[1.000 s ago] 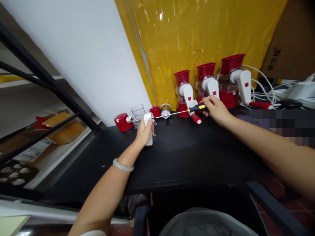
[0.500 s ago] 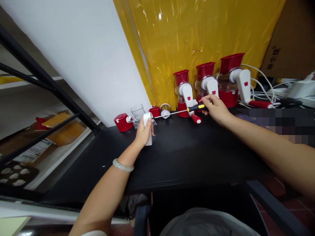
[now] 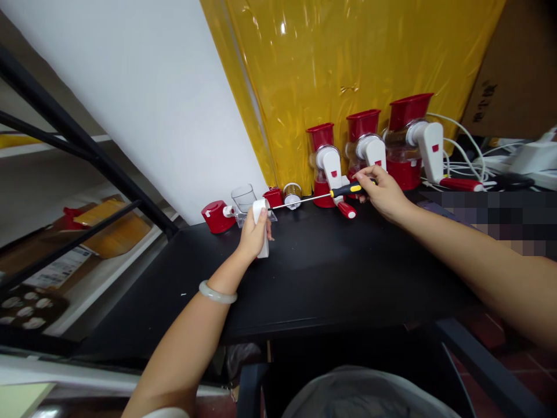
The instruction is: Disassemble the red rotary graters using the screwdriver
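Note:
Held upright in my left hand [image 3: 253, 235] is a white crank handle [image 3: 263, 247], above the black table. My right hand [image 3: 379, 191] grips the black and yellow handle of a screwdriver [image 3: 347, 190]. Its long shaft points left, and the tip meets the upper part of the crank handle; the exact contact point is too small to make out. Just behind my left hand are a clear plastic housing [image 3: 243, 198] and a red base [image 3: 216, 217] lying on its side. A small red part [image 3: 273, 197] and a metal grater drum [image 3: 292, 196] sit behind the shaft.
Along the back stand three red and white rotary graters [image 3: 322, 136], [image 3: 364, 125], [image 3: 410, 110] against yellow wrapping. White cables [image 3: 467, 165] and a power strip lie at the right. A black-framed shelf [image 3: 87, 148] is at the left; a chair arm [image 3: 487, 366] is below the black table [image 3: 348, 261].

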`<control>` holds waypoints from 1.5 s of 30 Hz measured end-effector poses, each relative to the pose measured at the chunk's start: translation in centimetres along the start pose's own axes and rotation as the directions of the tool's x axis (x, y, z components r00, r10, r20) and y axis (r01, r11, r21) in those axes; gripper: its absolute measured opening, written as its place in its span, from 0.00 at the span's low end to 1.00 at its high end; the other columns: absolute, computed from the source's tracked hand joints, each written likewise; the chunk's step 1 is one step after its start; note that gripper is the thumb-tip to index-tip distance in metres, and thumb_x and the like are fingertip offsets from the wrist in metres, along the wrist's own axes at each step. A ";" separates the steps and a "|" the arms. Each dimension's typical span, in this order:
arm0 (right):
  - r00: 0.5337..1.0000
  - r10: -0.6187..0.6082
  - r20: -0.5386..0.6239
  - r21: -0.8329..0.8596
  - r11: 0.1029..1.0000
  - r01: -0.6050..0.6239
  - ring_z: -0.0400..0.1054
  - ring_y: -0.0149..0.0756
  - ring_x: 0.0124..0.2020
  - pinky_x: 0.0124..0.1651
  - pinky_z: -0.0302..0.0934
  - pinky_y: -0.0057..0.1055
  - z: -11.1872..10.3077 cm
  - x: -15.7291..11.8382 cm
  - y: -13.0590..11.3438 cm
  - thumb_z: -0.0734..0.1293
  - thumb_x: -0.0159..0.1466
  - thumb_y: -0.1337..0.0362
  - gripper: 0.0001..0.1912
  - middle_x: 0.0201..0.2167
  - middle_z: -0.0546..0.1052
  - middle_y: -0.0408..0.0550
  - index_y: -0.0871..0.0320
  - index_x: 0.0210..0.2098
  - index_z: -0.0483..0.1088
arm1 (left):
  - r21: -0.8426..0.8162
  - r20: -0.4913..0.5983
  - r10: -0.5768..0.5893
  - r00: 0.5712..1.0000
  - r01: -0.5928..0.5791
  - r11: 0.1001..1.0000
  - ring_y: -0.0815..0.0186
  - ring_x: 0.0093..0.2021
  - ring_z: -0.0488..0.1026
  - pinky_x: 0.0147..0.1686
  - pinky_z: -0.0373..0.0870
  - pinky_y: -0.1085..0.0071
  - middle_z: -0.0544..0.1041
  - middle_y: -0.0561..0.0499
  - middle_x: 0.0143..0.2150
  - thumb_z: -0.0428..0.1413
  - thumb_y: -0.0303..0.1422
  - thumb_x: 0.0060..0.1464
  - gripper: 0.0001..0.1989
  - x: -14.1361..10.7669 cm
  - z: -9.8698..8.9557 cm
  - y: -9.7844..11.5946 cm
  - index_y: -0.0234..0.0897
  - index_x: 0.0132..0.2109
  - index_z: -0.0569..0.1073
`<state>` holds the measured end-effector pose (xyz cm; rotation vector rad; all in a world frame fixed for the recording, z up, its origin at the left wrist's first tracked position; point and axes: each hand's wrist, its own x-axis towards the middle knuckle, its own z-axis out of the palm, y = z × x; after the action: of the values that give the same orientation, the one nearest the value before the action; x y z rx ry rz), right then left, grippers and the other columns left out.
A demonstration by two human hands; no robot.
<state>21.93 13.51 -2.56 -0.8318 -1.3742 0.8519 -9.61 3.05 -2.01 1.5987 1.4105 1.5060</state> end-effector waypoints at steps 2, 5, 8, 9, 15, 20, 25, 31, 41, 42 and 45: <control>1.000 0.000 0.000 0.003 1.000 0.000 0.64 0.31 0.21 0.23 0.62 0.31 0.0 0.0 0.0 0.73 0.63 0.48 0.16 0.27 0.71 0.41 0.51 0.36 0.67 | -0.008 -0.002 -0.004 1.000 0.004 1.000 0.71 0.19 0.65 0.20 0.72 0.71 0.67 0.60 0.23 0.54 0.64 0.55 0.30 0.0 0.0 0.0 0.41 0.42 0.63; 1.000 0.006 0.001 -0.004 1.000 -0.006 0.64 0.31 0.21 0.24 0.62 0.32 0.1 0.1 0.1 0.73 0.64 0.48 0.16 0.28 0.72 0.42 0.51 0.37 0.67 | -0.020 -0.002 -0.020 1.000 0.020 1.000 0.71 0.19 0.65 0.19 0.71 0.71 0.67 0.60 0.23 0.55 0.65 0.54 0.31 0.0 0.1 0.1 0.41 0.41 0.63; 1.000 0.007 -0.001 -0.003 1.000 -0.007 0.64 0.31 0.21 0.24 0.63 0.32 0.0 0.1 0.0 0.72 0.64 0.49 0.15 0.29 0.72 0.42 0.51 0.37 0.67 | -0.032 -0.002 -0.034 0.999 0.034 0.999 0.71 0.19 0.65 0.18 0.70 0.72 0.66 0.60 0.23 0.55 0.65 0.54 0.31 0.0 0.1 0.2 0.41 0.41 0.63; 1.000 0.007 -0.003 0.000 1.000 -0.007 0.64 0.31 0.21 0.24 0.63 0.32 0.0 0.0 0.0 0.72 0.64 0.49 0.15 0.29 0.72 0.42 0.51 0.37 0.67 | -0.035 -0.003 -0.039 0.999 0.039 0.999 0.71 0.18 0.65 0.18 0.70 0.72 0.66 0.60 0.23 0.55 0.65 0.54 0.31 0.0 0.1 0.2 0.41 0.42 0.63; 1.000 0.000 0.000 -0.008 1.000 0.000 0.65 0.31 0.22 0.25 0.64 0.32 0.0 -0.1 -0.2 0.73 0.63 0.48 0.16 0.32 0.73 0.43 0.51 0.38 0.67 | -0.044 0.001 -0.054 0.999 0.054 0.998 0.71 0.18 0.64 0.18 0.69 0.72 0.65 0.61 0.23 0.55 0.63 0.56 0.28 0.0 0.2 0.5 0.42 0.41 0.62; 1.000 -0.007 -0.002 -0.005 1.000 0.007 0.65 0.31 0.23 0.27 0.67 0.32 0.0 -0.2 -0.6 0.73 0.62 0.48 0.16 0.33 0.74 0.43 0.51 0.39 0.67 | -0.054 0.009 -0.059 0.998 0.059 0.997 0.71 0.17 0.63 0.17 0.69 0.71 0.65 0.61 0.23 0.55 0.66 0.53 0.31 0.0 0.2 0.9 0.42 0.40 0.62; 1.000 -0.011 -0.015 0.008 1.000 0.011 0.67 0.32 0.26 0.28 0.68 0.32 -0.1 -0.3 -0.9 0.74 0.62 0.51 0.15 0.34 0.74 0.44 0.51 0.39 0.68 | -0.080 0.032 -0.100 0.995 0.102 0.992 0.72 0.17 0.61 0.17 0.68 0.72 0.64 0.62 0.22 0.55 0.67 0.52 0.32 -0.2 0.4 1.5 0.42 0.39 0.61; 0.999 -0.025 -0.035 0.006 1.000 0.025 0.68 0.34 0.29 0.29 0.70 0.32 -0.2 -0.2 -1.0 0.73 0.63 0.53 0.13 0.36 0.74 0.46 0.51 0.40 0.69 | -0.101 0.054 -0.133 0.990 0.138 0.985 0.73 0.16 0.61 0.16 0.66 0.73 0.64 0.61 0.22 0.54 0.66 0.54 0.31 -0.4 0.5 1.8 0.42 0.39 0.62; 0.995 -0.086 -0.046 -0.039 0.996 0.084 0.70 0.38 0.35 0.30 0.71 0.34 -0.3 -0.4 -1.9 0.73 0.63 0.50 0.14 0.38 0.73 0.48 0.51 0.39 0.69 | -0.130 0.080 -0.176 0.981 0.185 0.974 0.72 0.16 0.61 0.16 0.66 0.73 0.64 0.62 0.21 0.56 0.68 0.50 0.33 -0.5 0.7 2.1 0.42 0.39 0.62; 0.995 -0.091 -0.049 -0.048 0.995 0.088 0.70 0.39 0.35 0.31 0.71 0.34 -0.3 -0.4 -1.9 0.73 0.63 0.50 0.14 0.38 0.73 0.48 0.51 0.39 0.69 | -0.131 0.082 -0.184 0.979 0.194 0.972 0.72 0.16 0.60 0.16 0.66 0.73 0.64 0.62 0.21 0.56 0.68 0.50 0.33 -0.6 0.7 2.1 0.42 0.39 0.62; 0.990 -0.125 -0.057 -0.083 0.989 0.120 0.71 0.40 0.38 0.33 0.72 0.35 -0.4 -0.4 -1.9 0.72 0.64 0.52 0.12 0.40 0.74 0.49 0.51 0.39 0.70 | -0.135 0.086 -0.198 0.976 0.208 0.969 0.72 0.16 0.60 0.16 0.66 0.72 0.63 0.62 0.21 0.56 0.67 0.50 0.33 -0.6 0.7 2.1 0.42 0.39 0.62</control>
<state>22.39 12.26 -1.14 -0.8192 -1.3969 0.6743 -8.17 2.01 -0.50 1.3633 1.3493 1.3834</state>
